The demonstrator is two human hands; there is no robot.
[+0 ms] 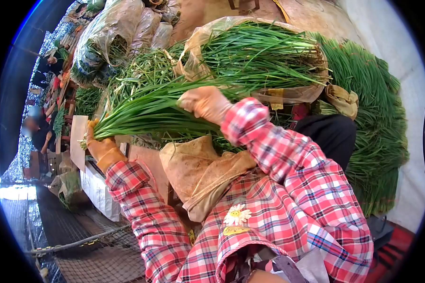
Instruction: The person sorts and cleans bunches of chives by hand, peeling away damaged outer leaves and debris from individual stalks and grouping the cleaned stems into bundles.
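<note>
A long bunch of garlic chives (146, 111) stretches across in front of me, its pale stem ends at the left. My left hand (101, 147), in an orange glove, is wrapped round those stem ends. My right hand (207, 104), gloved too, is closed over leaves near the bunch's middle, knuckles up; its fingertips are partly hidden. Just beyond lies an open plastic wrap (193, 54) holding a big heap of chives (259, 54). Below the bunch a stained tan cloth (193, 170) covers my lap.
Stacked bundles of chives (373, 122) line the right side by a white wall sheet (406, 198). Loose trimmed leaves (141, 70) lie behind the bunch. Stuffed plastic bags (108, 37) stand at the back left. A white box (99, 188) sits below my left hand. Other people (42, 127) are farther left.
</note>
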